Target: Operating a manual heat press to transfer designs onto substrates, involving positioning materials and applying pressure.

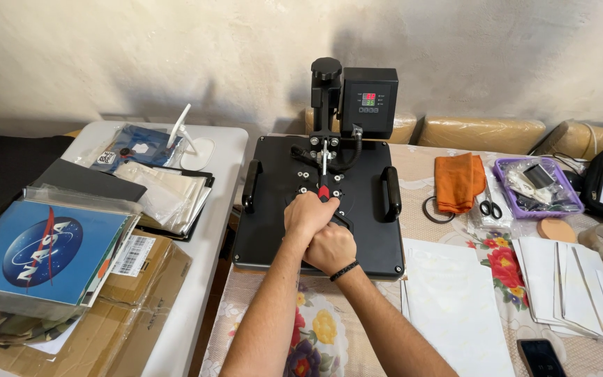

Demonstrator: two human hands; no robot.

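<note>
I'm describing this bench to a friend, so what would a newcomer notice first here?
The black heat press at the table's centre, with its control box at the back. The left hand and right hand clasp its red-tipped lever over the plate. On the left, a blue printed sheet tops a pile.

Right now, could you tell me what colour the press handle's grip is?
Red, on the handle grip just above the left hand; head view.
</note>
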